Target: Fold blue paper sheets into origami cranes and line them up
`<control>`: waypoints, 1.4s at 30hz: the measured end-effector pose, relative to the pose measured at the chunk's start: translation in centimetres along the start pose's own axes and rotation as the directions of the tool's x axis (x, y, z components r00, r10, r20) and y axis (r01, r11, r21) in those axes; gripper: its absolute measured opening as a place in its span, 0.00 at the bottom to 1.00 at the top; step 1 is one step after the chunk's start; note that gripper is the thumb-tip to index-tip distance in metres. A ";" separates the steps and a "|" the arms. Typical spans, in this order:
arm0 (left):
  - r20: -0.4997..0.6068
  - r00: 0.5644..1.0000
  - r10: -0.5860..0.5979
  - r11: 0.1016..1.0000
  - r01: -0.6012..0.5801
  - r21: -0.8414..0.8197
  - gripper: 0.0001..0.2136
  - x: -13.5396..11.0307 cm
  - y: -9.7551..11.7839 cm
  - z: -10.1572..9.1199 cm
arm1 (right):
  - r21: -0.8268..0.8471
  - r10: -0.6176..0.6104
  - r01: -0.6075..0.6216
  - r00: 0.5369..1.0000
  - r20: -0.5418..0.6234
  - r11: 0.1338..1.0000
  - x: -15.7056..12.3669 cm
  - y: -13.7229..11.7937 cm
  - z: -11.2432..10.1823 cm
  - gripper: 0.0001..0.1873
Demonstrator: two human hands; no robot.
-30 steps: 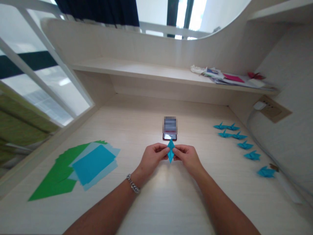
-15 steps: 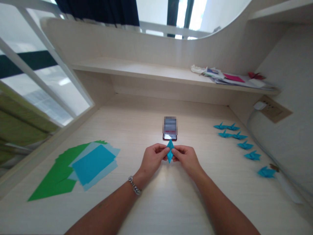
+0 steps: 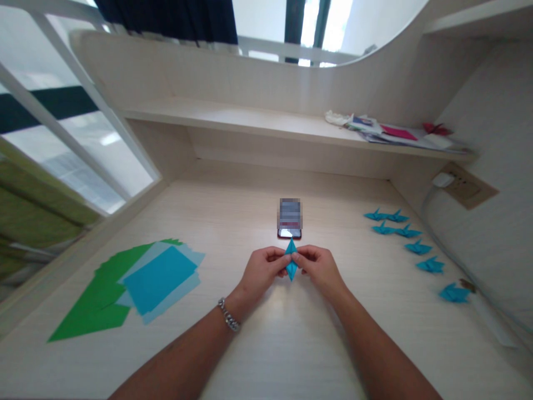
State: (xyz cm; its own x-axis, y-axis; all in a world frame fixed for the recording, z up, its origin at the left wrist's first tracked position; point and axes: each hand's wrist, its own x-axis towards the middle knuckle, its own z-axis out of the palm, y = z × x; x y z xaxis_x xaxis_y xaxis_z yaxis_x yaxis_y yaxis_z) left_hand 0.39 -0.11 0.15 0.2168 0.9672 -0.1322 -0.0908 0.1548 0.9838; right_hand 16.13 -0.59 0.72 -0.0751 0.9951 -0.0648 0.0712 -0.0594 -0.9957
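- The blue fold [image 3: 291, 260] is a slim paper diamond, pointed at top and bottom. It is held upright over the middle of the desk [image 3: 225, 222], just in front of the phone [image 3: 290, 218].
- The left hand [image 3: 260, 270] pinches the fold's left edge between thumb and fingertips, with the other fingers curled in. A bracelet [image 3: 229, 314] sits on that wrist.
- The right hand [image 3: 320, 269] grips the right edge in the same closed pinch. The fingertips of the two hands nearly meet across the paper.
- The desk is pale wood grain and sits in an alcove. A window [image 3: 62, 139] with white bars is at the left, a shelf [image 3: 233, 118] runs across the back, and a pale wall [image 3: 491, 233] is at the right.
- Loose sheets [image 3: 158, 278] lie on the desk at the left, green beneath and blue on top, well apart from the hands.
- The phone lies flat, its screen blurred.
- A row of blue cranes [image 3: 417, 248] runs down the desk's right side, well apart from the right hand.
- Papers [image 3: 391, 133] lie on the shelf's right end, and a socket [image 3: 464, 186] is on the wall.
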 end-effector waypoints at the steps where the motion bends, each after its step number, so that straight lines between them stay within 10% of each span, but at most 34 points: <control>1: 0.002 1.000 -0.003 1.000 0.003 0.005 0.10 0.0 0.1 0.0 | -0.021 -0.015 0.015 1.000 -0.006 1.000 0.0 0.0 -0.1 0.14; 29: 0.074 0.997 -0.035 0.999 0.037 -0.018 0.12 -0.5 0.4 0.5 | -0.037 -0.010 0.010 1.000 0.003 0.999 0.3 0.0 -0.8 0.14; 42: 0.010 0.986 0.166 0.956 -0.164 0.245 0.10 -0.7 0.6 0.1 | 0.034 0.001 -0.003 0.998 0.066 0.999 0.1 0.0 -0.3 0.14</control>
State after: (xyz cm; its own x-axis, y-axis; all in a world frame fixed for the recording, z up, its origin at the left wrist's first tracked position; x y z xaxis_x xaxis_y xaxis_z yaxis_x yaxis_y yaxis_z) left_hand 0.30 -0.74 0.83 0.2083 0.9775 0.0344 0.1156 -0.0596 0.9915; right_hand 16.47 -0.48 0.76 -0.1401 0.9877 -0.0701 0.0379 -0.0654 -0.9971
